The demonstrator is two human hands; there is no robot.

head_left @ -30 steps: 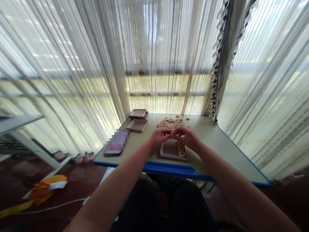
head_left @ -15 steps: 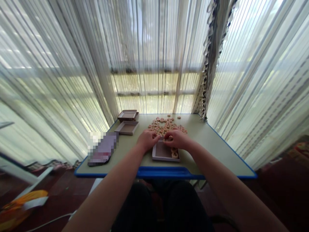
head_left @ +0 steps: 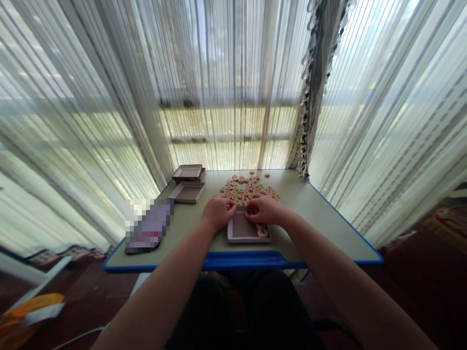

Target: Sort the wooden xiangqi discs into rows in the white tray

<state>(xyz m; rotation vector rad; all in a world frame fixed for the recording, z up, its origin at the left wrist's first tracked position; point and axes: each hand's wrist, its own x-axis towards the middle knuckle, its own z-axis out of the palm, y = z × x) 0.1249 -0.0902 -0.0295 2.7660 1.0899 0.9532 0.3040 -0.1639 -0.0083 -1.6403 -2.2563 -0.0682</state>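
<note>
Over the upper right part of a shallow cardboard box (head_left: 248, 240), my right hand (head_left: 272, 209) is closed, its fingertips pinching a round wooden game piece that they mostly cover. My left hand (head_left: 218, 212) is curled at the box's upper left corner. A small round piece (head_left: 228, 207) shows between its thumb and fingers. Inside the box, a few round pieces (head_left: 262, 233) lie along the right side, partly under my right hand. Beyond both hands spreads a loose heap of round wooden pieces (head_left: 233, 187) with marks on their tops.
An open shallow box (head_left: 188, 200) lies left of the heap, with stacked brown box parts (head_left: 188, 172) behind it. A blurred purplish object (head_left: 149, 228) rests at the table's left edge. The table (head_left: 321, 228) has a blue rim. Sheer curtains (head_left: 219, 73) hang behind it.
The view has shifted slightly, moving the table a little left in the picture. My right fingers have dipped slightly at the box; my left hand stays near its corner.
</note>
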